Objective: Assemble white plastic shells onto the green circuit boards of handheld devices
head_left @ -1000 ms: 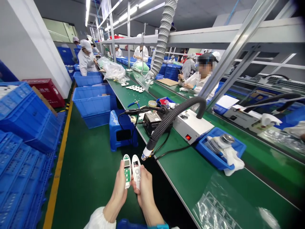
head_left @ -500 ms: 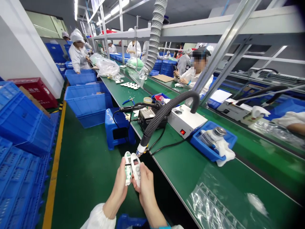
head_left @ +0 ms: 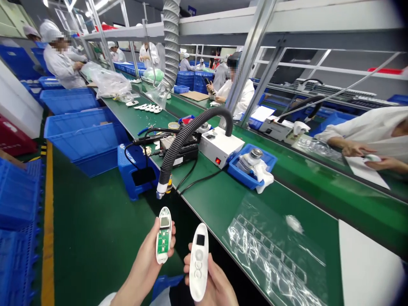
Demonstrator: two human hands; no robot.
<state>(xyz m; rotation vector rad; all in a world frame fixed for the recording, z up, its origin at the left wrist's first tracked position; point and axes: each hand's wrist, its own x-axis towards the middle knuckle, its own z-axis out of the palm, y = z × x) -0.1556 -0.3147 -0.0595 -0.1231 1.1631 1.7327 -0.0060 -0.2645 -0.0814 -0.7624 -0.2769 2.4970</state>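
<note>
My left hand point(head_left: 149, 248) is closed around a white oval device half point(head_left: 163, 238) with a green circuit board and a small grey screen facing up. In my right hand point(head_left: 219, 282) is the matching white cover point(head_left: 199, 267), which has a dark window and several round button shapes. The two pieces are apart, side by side, below the bench edge. Just above the left piece hangs the nozzle point(head_left: 161, 190) of a black corrugated hose point(head_left: 188, 131). That hose runs to a white box point(head_left: 219, 146) with a lit red switch.
On the green bench point(head_left: 219, 204), a blue tray point(head_left: 234, 172) holds a metal-capped bottle and a cloth. Clear plastic sheets point(head_left: 255, 259) lie at front right, beside white paper point(head_left: 366, 263). Blue crates point(head_left: 79, 136) stand left. Across the line, a co-worker's hands point(head_left: 360, 151) hold a white part.
The two white pieces were side by side at the nozzle; now they are separated, the cover moved right and lower. The view has turned right, bringing a co-worker's hands into sight.
</note>
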